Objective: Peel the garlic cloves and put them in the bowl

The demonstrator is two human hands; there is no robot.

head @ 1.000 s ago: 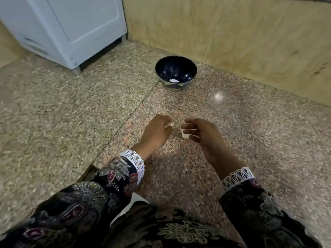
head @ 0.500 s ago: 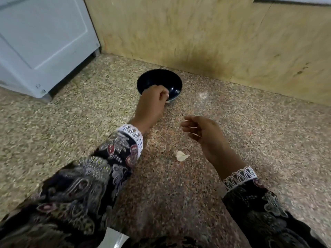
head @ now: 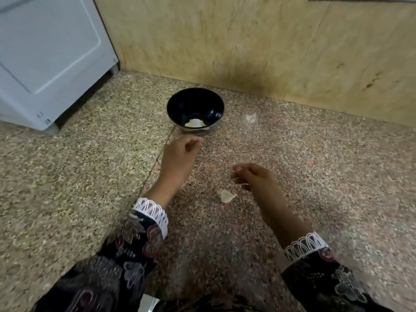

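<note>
A dark bowl (head: 212, 109) stands on the speckled stone floor near the wall, with pale peeled garlic cloves (head: 195, 123) at its bottom. My left hand (head: 180, 156) hovers just in front of the bowl, fingers loosely curled, with nothing visible in it. My right hand (head: 254, 179) is lower and to the right, fingers curled, a thin wisp of garlic skin clinging to the fingertips. A pale piece of garlic skin (head: 227, 195) lies on the floor just left of my right hand.
A white appliance (head: 49, 55) stands at the back left. A yellowish stone wall (head: 270, 46) runs behind the bowl. A shiny metal object (head: 148, 304) shows at the bottom edge between my patterned sleeves.
My left hand went to the bowl, dropped a clove in, and has drawn back in front of it. The skin fell from my right hand onto the floor.
</note>
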